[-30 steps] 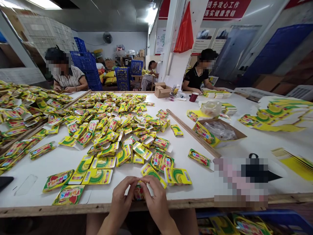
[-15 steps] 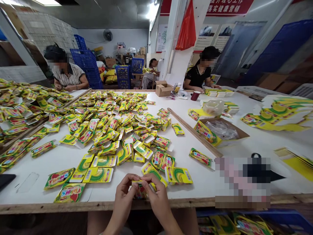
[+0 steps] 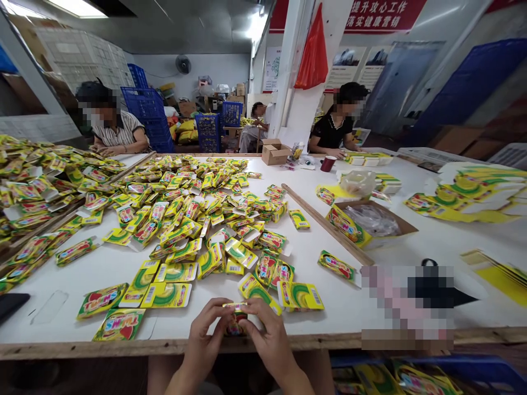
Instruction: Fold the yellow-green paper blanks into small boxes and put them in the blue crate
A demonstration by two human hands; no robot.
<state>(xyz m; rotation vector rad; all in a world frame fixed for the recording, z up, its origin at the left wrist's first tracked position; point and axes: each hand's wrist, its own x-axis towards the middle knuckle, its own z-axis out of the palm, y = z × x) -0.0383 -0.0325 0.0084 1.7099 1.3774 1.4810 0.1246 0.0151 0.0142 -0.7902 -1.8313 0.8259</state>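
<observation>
A small yellow, green and red candy box (image 3: 236,323) is held upright between both hands at the front edge of the table. My left hand (image 3: 208,329) grips its left side, thumb low and fingers at the top. On the right side, my right hand (image 3: 263,332) holds it in the same way, with the thumb on the near face. Just beyond lie more boxes of the same print, among them a flat one (image 3: 300,296) to the right and a red-fronted one (image 3: 119,325) to the left. A large heap of such boxes (image 3: 185,214) spreads behind them.
A wooden strip (image 3: 325,222) divides the white table (image 3: 304,247). Beyond it stand an open carton (image 3: 389,225) with clear plastic, a dark red cup (image 3: 328,163) and stacked flat cartons (image 3: 469,192). A blue crate (image 3: 486,367) sits below the edge. Two people work across the table.
My fingers have shifted on the box: both thumbs have drawn down and apart, so more of its front face shows. The box stays in the same place.
</observation>
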